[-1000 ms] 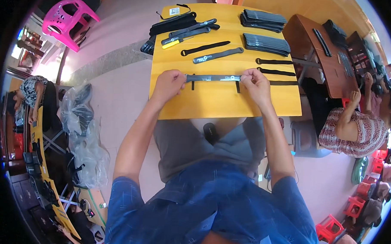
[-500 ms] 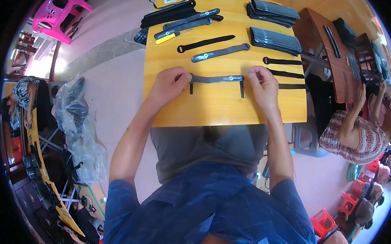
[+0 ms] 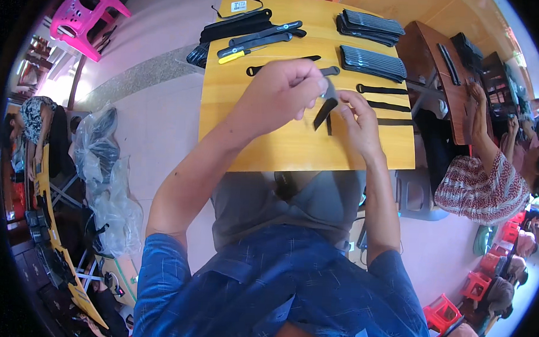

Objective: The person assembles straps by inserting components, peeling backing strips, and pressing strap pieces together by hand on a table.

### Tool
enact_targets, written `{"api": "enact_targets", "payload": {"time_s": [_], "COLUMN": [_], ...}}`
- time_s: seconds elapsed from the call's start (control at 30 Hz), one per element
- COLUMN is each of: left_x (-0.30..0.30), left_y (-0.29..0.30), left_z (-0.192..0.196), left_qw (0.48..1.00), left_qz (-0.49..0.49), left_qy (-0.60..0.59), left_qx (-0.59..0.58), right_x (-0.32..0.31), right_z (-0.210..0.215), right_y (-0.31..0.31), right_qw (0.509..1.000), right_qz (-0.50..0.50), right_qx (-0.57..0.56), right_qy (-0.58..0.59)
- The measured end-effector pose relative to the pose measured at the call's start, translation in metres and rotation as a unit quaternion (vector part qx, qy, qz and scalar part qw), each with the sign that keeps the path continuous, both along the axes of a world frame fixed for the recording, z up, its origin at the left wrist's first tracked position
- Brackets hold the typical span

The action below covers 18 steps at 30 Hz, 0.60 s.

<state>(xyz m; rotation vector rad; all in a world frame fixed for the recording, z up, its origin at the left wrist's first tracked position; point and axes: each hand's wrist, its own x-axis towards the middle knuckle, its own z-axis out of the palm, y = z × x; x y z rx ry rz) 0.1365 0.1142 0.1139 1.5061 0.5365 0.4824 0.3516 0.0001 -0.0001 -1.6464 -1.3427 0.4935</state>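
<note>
My left hand (image 3: 287,96) is closed in a pinch on a grey-black fastening strap (image 3: 325,114), held just above the wooden table. The strap is bent over, and its dark end hangs down. At its right side my right hand (image 3: 360,119) has thumb and fingers curled in against it; the exact contact is partly hidden. A thin black strip (image 3: 329,125) lies on the table below. Behind the left hand, more straps are partly covered, one showing its grey end (image 3: 330,71).
Two stacks of straps, a farther (image 3: 369,28) and a nearer (image 3: 373,64), lie at the far right of the yellow table (image 3: 270,159). Single black straps (image 3: 382,90) lie below them. A yellow-handled screwdriver (image 3: 233,57) rests at left. A co-worker (image 3: 482,185) sits to the right.
My left hand has moved right and up, bringing its end of the strap over toward my right hand. The strap, stretched flat before, is now bent. My right hand has shifted slightly left.
</note>
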Motion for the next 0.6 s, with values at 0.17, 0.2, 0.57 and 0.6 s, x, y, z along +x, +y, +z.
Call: {"api": "enact_targets", "payload": {"time_s": [0.17,0.2,0.57,0.6], "left_x": [0.004,0.002,-0.054,-0.058], "left_y": [-0.008,-0.009,0.005,0.007], "left_z": [0.014,0.014,-0.054,-0.07], "left_qw": [0.991,0.99,0.986,0.985], "left_qz": [-0.055,-0.054,0.061,0.063], "left_qy": [-0.001,-0.001,0.132,0.134], "left_qx": [0.125,0.128,0.085,0.087], "right_x": [-0.008,-0.011,0.001,0.003], "right_z": [0.035,0.045,0.036,0.03], "right_y": [-0.009,-0.01,-0.006,-0.002], "right_qw": [0.988,0.978,0.96,0.966], "right_qz": [0.044,0.09,0.212,0.198], "right_qx": [0.078,0.07,-0.119,-0.139], "right_qy": [0.124,0.177,0.136,0.096]}}
